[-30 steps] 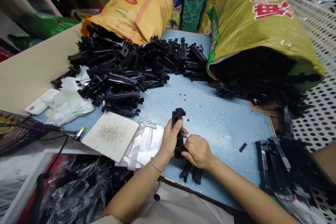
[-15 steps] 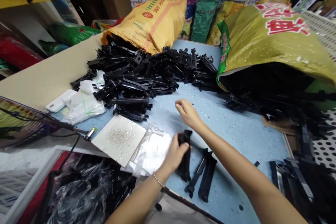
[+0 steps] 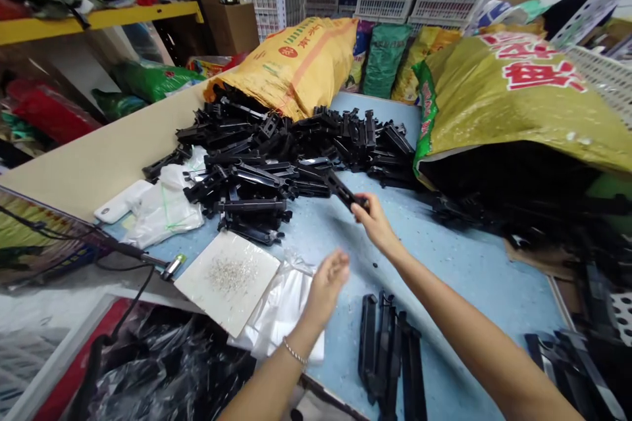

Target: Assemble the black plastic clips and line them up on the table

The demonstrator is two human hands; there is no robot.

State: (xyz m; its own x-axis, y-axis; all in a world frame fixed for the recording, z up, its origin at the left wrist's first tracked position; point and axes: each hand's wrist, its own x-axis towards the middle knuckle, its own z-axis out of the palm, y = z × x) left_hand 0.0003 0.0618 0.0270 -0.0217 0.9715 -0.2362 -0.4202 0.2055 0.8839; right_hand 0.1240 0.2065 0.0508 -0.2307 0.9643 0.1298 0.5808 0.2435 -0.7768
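My right hand (image 3: 376, 222) reaches forward and grips the end of a long black plastic part (image 3: 342, 189) at the near edge of the big pile of black parts (image 3: 276, 151). Nearer to me, my left hand (image 3: 326, 286) hovers open over the blue table (image 3: 444, 256), fingers apart and holding nothing. It is just above a clear plastic bag (image 3: 281, 309). A few black parts (image 3: 388, 348) lie side by side near the table's front edge, right of my left hand.
A white tile with small metal bits (image 3: 228, 276) lies left of the bag. A yellow sack (image 3: 296, 62) and a green-yellow sack (image 3: 518, 99) spill black parts. White bags (image 3: 162, 204), a white device (image 3: 121, 200) and cables (image 3: 123, 250) sit left. More black parts (image 3: 567, 355) lie right.
My left hand let go of the black part it held; that part now lies with the others by the front edge. My right hand reached forward and took hold of a part from the pile.
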